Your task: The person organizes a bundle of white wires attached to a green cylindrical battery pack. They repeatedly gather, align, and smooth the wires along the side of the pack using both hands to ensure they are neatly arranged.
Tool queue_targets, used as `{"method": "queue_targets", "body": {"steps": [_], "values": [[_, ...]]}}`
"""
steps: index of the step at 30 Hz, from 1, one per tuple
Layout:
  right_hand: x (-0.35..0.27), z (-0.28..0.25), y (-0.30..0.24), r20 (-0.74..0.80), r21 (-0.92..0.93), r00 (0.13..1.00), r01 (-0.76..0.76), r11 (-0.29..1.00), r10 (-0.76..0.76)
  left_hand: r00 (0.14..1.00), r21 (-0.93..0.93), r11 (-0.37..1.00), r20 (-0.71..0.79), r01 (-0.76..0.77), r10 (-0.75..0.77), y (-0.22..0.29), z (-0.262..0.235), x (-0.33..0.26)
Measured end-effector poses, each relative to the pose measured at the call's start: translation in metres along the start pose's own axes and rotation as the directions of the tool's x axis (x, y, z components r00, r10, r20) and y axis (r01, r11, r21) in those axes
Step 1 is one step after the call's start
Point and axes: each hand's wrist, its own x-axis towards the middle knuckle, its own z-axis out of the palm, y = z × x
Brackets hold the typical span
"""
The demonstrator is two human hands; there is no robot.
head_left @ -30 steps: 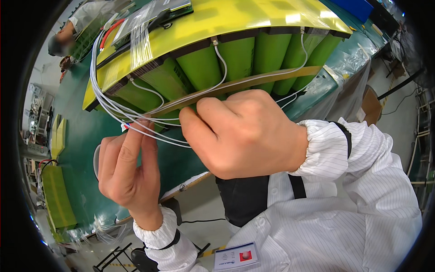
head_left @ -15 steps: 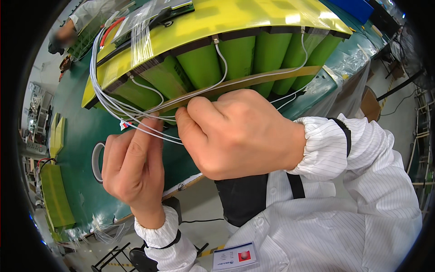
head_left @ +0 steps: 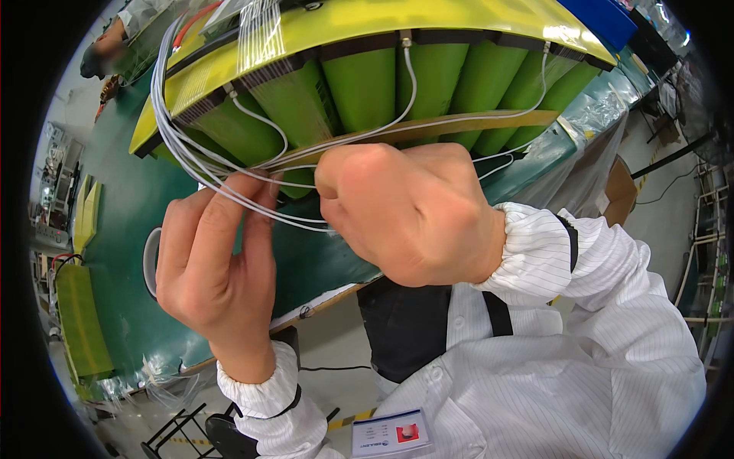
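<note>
A battery pack [head_left: 355, 96] of green cylindrical cells, with a yellow sheet [head_left: 367, 21] over its top, lies across the table before me. Thin white wires [head_left: 167, 126] loop down its left end and run along its near side beside an amber tape strip [head_left: 489, 122]. My left hand [head_left: 218, 264] is closed at the fingertips on the wires below the pack's left part, and some wires cross over its fingers. Closed in a fist, my right hand [head_left: 409, 214] grips the wires just to the right. Its fingertips are mostly hidden behind the hand.
Beside my left hand a tape roll [head_left: 151, 264] stands on the green table [head_left: 126, 306]. Yellow-green panels [head_left: 82, 321] lie at the far left. Another person [head_left: 115, 46] is at the back left. A blue box [head_left: 604, 21] and clear plastic film [head_left: 589, 141] are at the right.
The pack sits a little higher and further right in view. My right hand has shifted slightly right and up along the wires, while my left hand has moved slightly left. Both stay closed.
</note>
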Motion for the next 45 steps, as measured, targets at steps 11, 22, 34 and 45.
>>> {"method": "queue_targets", "body": {"steps": [11,22,34,45], "values": [[0.005,-0.017,0.001,0.099,0.053,0.994,-0.056,0.997,0.051,0.999,-0.044,0.998,-0.017,0.047,-0.048,0.0,0.004,0.001],[0.011,-0.022,0.006,0.135,0.026,0.977,-0.171,0.985,0.166,0.999,-0.084,0.996,-0.02,0.042,-0.044,0.0,0.004,0.004],[0.021,-0.021,-0.004,0.222,-0.062,0.954,-0.194,0.979,0.203,0.998,-0.087,0.995,-0.025,0.057,-0.06,0.001,0.004,0.004],[0.03,-0.025,-0.006,0.281,-0.113,0.935,-0.194,0.975,0.219,0.829,-0.218,0.803,0.055,0.554,-0.557,0.011,0.001,0.011]]}}
